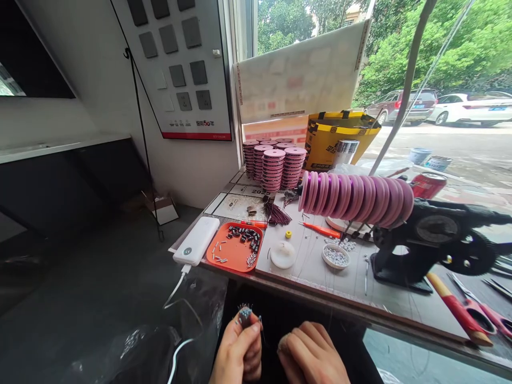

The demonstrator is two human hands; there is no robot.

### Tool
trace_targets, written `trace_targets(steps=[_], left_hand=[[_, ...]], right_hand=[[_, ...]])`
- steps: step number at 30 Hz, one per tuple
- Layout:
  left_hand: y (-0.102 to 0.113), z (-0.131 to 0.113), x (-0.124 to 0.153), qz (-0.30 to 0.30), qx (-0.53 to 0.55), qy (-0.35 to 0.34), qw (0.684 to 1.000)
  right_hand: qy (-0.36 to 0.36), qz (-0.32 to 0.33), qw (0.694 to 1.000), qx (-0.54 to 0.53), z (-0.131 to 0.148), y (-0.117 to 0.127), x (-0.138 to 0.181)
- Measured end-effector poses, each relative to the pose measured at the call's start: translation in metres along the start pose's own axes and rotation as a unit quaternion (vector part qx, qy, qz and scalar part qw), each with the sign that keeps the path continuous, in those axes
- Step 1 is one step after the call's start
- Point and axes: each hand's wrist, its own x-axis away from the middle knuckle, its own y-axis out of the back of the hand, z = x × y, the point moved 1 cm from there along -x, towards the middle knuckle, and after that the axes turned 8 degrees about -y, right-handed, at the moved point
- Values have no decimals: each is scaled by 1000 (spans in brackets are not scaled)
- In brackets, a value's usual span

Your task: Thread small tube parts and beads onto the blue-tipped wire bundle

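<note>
Low in the view, below the table edge, my left hand (239, 349) pinches a small bundle of thin pieces with pale blue and dark tips (245, 313) between thumb and fingers. The pieces are too small to name. Just to its right, my right hand (314, 354) is closed with its fingers curled under. Whatever it may hold is hidden. Nearest on the table are an orange tray (235, 255) of small black and silver parts, a round white disc (282, 256) and a white dish (325, 260) of tiny whitish beads.
A hand-cranked winder (434, 229) carries a row of pink spools (356, 198). Stacked pink spools (274, 165) stand behind. A white power bank (196, 240) with a cable lies left, scissors (476, 309) right. An orange-handled tool (322, 230) and a dark wire bundle (278, 214) lie mid-table.
</note>
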Motion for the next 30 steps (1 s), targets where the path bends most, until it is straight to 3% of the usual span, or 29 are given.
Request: trace_targets(steps=[6, 16, 21, 30], left_hand=[[0, -5, 0, 34, 68, 48, 996], [7, 0, -4, 54, 99, 68, 991], [12, 5, -7, 77, 109, 73, 988], [12, 5, -7, 64, 110, 72, 989]], right_hand=[[2, 34, 999, 0, -4, -2, 7], [-46, -48, 998, -16, 2, -6, 3], [-1, 22, 1000, -4, -3, -5, 7], [-12, 14, 1000, -1, -3, -5, 10]])
